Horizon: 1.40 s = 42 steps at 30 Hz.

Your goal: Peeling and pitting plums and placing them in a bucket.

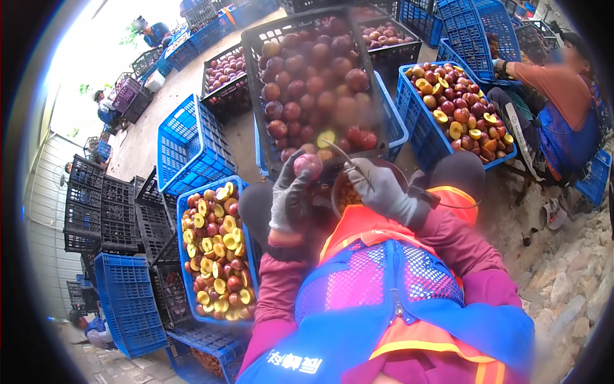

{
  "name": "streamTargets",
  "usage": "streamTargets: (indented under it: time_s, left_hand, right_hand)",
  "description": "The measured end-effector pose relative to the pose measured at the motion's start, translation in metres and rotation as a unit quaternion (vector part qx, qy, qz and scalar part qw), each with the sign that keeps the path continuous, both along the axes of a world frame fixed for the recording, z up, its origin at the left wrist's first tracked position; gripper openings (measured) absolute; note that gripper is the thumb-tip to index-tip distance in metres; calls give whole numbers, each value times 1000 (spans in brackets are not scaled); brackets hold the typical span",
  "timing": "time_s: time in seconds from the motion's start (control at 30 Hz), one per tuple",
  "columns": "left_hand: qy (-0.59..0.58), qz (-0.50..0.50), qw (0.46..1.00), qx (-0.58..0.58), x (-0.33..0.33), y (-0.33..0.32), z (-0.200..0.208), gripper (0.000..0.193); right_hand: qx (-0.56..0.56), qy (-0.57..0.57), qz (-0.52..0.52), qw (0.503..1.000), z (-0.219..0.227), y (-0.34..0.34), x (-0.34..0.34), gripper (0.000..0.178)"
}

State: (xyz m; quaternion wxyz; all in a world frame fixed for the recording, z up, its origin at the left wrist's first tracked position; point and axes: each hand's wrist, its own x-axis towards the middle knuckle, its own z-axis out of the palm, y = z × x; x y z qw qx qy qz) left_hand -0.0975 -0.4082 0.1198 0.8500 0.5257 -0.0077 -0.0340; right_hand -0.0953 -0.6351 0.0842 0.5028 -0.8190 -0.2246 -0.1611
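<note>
Plum [308, 166], purplish red, sat gripped in the fingers of our gloved left hand [289, 201], near a black plastic crate [253, 77] of whole plums [291, 112]. Our gloved right hand [377, 191] was closed around a thin, curved metal tool [336, 150]; halved plums [218, 249] filled a blue crate [250, 249] leftward.

now the left hand [289, 197] is sporting a grey glove with darker fingers, and the plum [308, 166] is blushing pinkish purple against it! the right hand [382, 193] is wearing grey too, below a maroon sleeve [467, 249]. the vest [348, 323] is flashing bright blue, its mesh panels [422, 281] making a close pattern of holes, and yellow piping is edging the orange cloth [416, 333]. up front, the black crate [252, 54] is framing dark red and purple plums [291, 112], while a blue crate [250, 246] is showing off yellow-fleshed halves [214, 246] with red skins.
</note>
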Motion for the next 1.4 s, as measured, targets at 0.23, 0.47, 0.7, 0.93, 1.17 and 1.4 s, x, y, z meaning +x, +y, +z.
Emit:
streamTargets:
  time_s: [0.23,0.47,0.7,0.93,1.17,1.4]
  left_hand:
    - [29,-57,993,-96,-3,-6,-14,45]
    - [7,-1,999,52,-6,-27,-22,35]
    - [129,-58,943,-301,0,-16,-39,31]
    - [-45,111,978,169,20,-5,-71,45]
    - [269,32,949,-162,-2,-31,-23,44]
    - [308,-159,903,-252,0,-2,-86,46]
  right_hand:
    - [-76,-12,25,997,-4,9,-21,14]
    - [-160,9,16,987,-20,11,-14,13]
    - [-221,-21,-7,975,-35,21,-20,13]
    - [-259,6,11,966,-33,30,-13,17]
    - [-313,-48,-22,948,-51,29,-11,55]
    - [-282,-76,11,956,-64,9,-11,69]
